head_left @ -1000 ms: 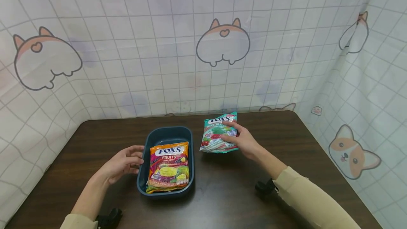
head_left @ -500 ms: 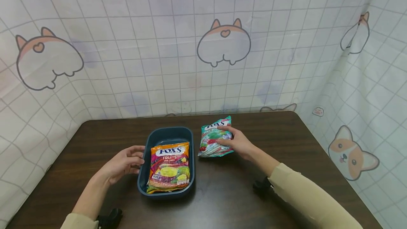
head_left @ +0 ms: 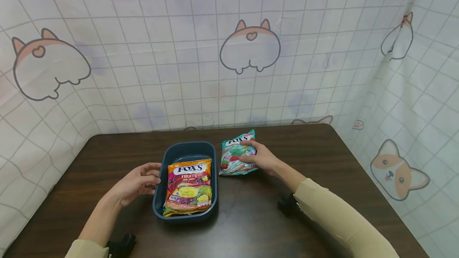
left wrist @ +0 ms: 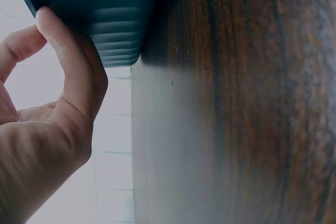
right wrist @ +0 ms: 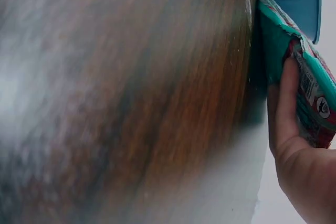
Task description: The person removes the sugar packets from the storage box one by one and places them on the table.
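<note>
At the left side of the dark blue plastic bin (head_left: 187,219), my left hand (head_left: 133,184) rests its fingertips against the rim, fingers loosely bent; the left wrist view shows a fingertip (left wrist: 46,19) right at the edge. Inside the bin lies an orange and purple bag of fruit candy (head_left: 188,188), with what looks like another bag under it. My right hand (head_left: 261,157) grips a teal bag of mint candy (head_left: 229,159) by its right side, just right of the bin. In the right wrist view, the teal candy bag (right wrist: 273,40) stands tilted between fingers and palm, close to the bin (right wrist: 291,1).
A dark brown wooden table (head_left: 258,218) carries everything. White grid-patterned cloth (head_left: 201,51) with corgi drawings hangs behind and along both sides. Black wrist devices (head_left: 123,245) sit under both forearms.
My right hand has moved left with the teal candy bag, bringing it nearer the bin; the bag has tilted slightly. My left hand stays at the bin's rim.
</note>
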`<state>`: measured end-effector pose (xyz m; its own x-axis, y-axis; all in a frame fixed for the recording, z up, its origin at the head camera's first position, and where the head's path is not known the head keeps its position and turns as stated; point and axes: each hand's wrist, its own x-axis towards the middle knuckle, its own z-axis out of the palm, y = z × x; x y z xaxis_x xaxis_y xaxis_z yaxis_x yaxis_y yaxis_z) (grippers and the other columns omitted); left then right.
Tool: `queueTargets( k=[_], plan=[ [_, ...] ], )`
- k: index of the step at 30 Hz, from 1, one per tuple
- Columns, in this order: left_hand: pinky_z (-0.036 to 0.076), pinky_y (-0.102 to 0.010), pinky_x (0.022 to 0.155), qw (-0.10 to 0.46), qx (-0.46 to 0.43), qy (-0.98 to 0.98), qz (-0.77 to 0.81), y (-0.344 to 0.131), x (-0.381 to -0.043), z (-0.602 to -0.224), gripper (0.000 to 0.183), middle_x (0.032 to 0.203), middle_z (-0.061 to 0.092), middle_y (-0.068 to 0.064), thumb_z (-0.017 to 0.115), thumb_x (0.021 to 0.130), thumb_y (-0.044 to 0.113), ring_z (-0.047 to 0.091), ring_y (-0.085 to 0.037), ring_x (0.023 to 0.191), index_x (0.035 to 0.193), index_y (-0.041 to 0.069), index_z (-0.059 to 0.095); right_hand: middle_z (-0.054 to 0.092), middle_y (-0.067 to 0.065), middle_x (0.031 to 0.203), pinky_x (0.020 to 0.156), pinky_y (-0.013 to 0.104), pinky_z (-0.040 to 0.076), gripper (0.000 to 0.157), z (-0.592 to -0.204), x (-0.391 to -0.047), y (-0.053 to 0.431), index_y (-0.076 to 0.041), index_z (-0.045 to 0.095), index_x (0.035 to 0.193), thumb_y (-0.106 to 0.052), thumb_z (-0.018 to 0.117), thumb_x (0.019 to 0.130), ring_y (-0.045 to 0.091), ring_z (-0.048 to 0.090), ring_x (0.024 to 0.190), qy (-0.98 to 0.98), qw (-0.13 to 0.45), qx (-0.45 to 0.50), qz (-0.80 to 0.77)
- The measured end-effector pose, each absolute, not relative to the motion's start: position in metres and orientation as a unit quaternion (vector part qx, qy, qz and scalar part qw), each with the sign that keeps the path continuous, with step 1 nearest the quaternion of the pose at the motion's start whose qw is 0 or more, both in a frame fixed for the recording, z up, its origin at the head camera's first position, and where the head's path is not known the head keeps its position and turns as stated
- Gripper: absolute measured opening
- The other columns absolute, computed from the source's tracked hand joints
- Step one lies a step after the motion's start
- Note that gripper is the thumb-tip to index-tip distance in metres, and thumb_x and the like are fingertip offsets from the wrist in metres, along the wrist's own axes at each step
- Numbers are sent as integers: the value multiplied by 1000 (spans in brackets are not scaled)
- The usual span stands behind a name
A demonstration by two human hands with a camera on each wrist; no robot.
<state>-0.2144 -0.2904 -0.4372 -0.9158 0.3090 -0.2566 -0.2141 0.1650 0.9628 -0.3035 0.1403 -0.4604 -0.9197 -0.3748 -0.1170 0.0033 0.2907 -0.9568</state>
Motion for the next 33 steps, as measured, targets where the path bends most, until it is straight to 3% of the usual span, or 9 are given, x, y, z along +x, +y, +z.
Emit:
queueTargets(
  k=[3,7,9,15,23,30,33],
  plan=[
    [58,-37,82,204,34,736,645,-291,-216,-439,64,117,63,-14,61,102,10,63,-23,94,153,-6,26,25,19,164,88,38,50,59,-463,-304,138,-14,49,151,-20,73,98,28,57,113,796,156,-128,-571],
    [58,-37,83,207,39,736,644,-292,-215,-439,64,121,63,-14,61,102,11,63,-24,95,153,-7,26,49,19,144,91,43,49,58,-462,-303,134,-14,51,149,-21,75,96,28,57,109,825,139,-139,-529],
    [58,-37,83,207,43,735,644,-292,-215,-440,64,122,63,-14,61,102,11,64,-24,95,153,-7,26,52,18,141,95,47,48,57,-460,-302,133,-13,52,148,-23,75,96,29,56,113,845,122,-151,-499],
    [59,-36,82,203,46,733,647,-293,-215,-440,63,119,64,-13,61,102,11,64,-22,93,152,-7,26,48,19,148,105,54,42,57,-455,-301,133,-7,52,147,-23,73,97,35,48,132,880,83,-185,-429],
    [58,-37,82,205,46,735,645,-292,-216,-441,63,117,63,-13,61,103,11,64,-22,94,152,-7,26,43,26,151,109,58,38,62,-448,-296,137,4,48,146,-22,73,96,43,40,140,901,36,-156,-402],
    [58,-37,82,200,41,738,644,-292,-216,-439,63,117,62,-14,61,102,11,63,-24,95,152,-6,27,47,26,147,95,54,44,54,-430,-289,133,1,46,147,-20,66,101,39,50,120,881,22,-132,-453],
    [58,-37,82,199,38,738,643,-292,-216,-439,63,117,62,-15,61,102,11,63,-24,95,152,-6,27,46,23,150,96,54,43,53,-421,-283,127,-4,47,148,-22,65,102,39,50,125,870,35,-122,-476]
  ],
)
